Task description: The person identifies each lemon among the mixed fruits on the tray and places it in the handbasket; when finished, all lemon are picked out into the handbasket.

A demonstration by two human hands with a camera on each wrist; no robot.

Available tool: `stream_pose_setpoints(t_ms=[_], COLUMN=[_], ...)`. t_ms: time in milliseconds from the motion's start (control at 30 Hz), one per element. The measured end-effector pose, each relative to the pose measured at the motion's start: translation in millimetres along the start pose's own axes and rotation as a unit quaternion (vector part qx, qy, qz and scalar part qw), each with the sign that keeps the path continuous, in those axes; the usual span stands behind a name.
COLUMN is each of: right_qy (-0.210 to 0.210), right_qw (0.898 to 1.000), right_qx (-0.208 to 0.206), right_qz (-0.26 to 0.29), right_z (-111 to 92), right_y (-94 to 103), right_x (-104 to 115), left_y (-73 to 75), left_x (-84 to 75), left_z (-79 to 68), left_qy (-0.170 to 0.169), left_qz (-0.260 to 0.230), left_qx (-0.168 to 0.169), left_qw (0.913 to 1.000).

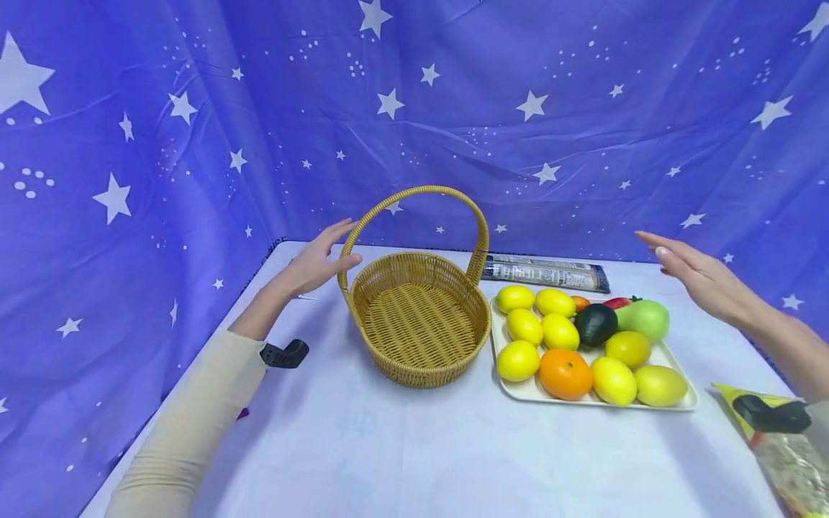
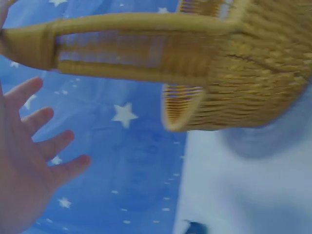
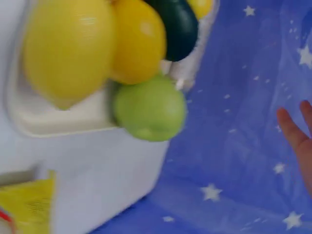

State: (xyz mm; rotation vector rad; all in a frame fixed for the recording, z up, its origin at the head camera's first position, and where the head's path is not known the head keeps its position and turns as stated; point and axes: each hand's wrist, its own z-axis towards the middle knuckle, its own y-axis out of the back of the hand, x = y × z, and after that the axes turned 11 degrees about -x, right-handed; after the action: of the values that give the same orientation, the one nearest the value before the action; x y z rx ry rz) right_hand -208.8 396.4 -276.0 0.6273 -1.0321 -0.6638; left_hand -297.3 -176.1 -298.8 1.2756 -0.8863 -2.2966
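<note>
A round woven basket (image 1: 421, 324) with a tall arched handle (image 1: 432, 190) stands in the middle of the white table. Beside the left of that handle is my left hand (image 1: 315, 266), its fingers straight and its thumb overlapping the handle's side. In the left wrist view the fingers (image 2: 62, 170) are spread, with the handle passing above them. My right hand (image 1: 702, 280) hovers with extended fingers, up and to the right of a cream tray (image 1: 531, 392). Several lemons (image 1: 518, 361), an orange (image 1: 565, 374), a dark avocado (image 1: 596, 324) and a green pear (image 1: 650, 320) lie on the tray.
Behind the tray lies a long flat package (image 1: 547, 273). A yellow-topped bag (image 1: 786, 453) sits at the table's right edge, partly under the right forearm. Blue star-patterned cloth (image 1: 466, 129) hangs behind and along the left side.
</note>
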Motion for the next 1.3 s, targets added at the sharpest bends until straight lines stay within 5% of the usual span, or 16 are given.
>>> stream_pose_setpoints(t_ms=[133,200,300,400,533,633,900,1133,1300], right_qy=[-0.042,-0.069,-0.116,-0.171,-0.247,-0.266,-0.240,-0.187,-0.220], right_qw=[0.990,0.971,0.928,0.909,0.917,0.922,0.914,0.937,0.931], right_qx=[-0.012,0.007,0.061,0.106,0.148,0.195,0.281,0.276,0.277], right_qz=[0.133,0.227,0.350,0.366,0.275,0.204,0.166,0.105,0.085], right_z=[-30.0,-44.0,-63.0,-75.8,-84.3,-87.0,-91.1,-91.9,-90.7], right_y=[-1.6,-2.6,-5.4,-11.1,-16.3,-16.4,-18.5,-23.7,-11.3], right_x=[-37.5,-55.4,-79.2,-93.8,-101.1,-102.3,-98.2,-95.1,-92.6], left_y=[-19.9,-31.4,-48.2,-61.3,-71.2,-75.9,-86.5,-88.0,-91.8], left_x=[15.7,20.8,23.9,24.2,22.2,21.2,22.1,21.5,18.2], left_z=[-21.6,-31.8,-45.3,-55.7,-64.0,-67.5,-76.8,-76.7,-75.9], left_qy=[0.016,0.034,0.071,0.105,0.137,0.155,0.220,0.246,0.260], left_qz=[-0.051,-0.075,-0.102,-0.131,-0.155,-0.182,-0.315,-0.319,-0.327], left_qx=[0.004,0.005,0.005,-0.005,-0.016,-0.019,-0.020,-0.032,-0.036], left_qw=[0.9986,0.9966,0.9922,0.9857,0.9783,0.9708,0.9229,0.9146,0.9082])
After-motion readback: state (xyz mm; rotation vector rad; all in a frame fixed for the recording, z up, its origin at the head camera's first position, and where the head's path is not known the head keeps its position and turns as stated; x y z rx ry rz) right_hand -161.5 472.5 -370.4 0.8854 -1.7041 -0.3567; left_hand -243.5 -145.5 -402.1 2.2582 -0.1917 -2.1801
